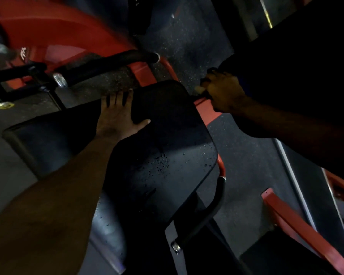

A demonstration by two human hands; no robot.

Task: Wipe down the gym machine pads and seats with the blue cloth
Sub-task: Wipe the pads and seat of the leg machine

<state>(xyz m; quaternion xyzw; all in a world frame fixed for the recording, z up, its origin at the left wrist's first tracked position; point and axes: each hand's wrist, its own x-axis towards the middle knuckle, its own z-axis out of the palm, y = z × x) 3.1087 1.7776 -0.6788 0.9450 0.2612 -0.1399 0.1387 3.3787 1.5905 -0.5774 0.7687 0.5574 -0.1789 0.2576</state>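
Speckled gym floor (187,42); left grip (119,114) flat on black pad (167,135), right grip (222,92) clenching pale object (199,89).

The curved red metal frame (54,30) at upper left smears into motion blur, and we cannot read its white lettering. Our right hand (224,94) curls round a small pale object (199,89) too dim to identify. The fingertips of our left hand (117,116) sink into shadow beside the black vinyl pad (163,104). Our left forearm (48,205) runs off the bottom-left corner.
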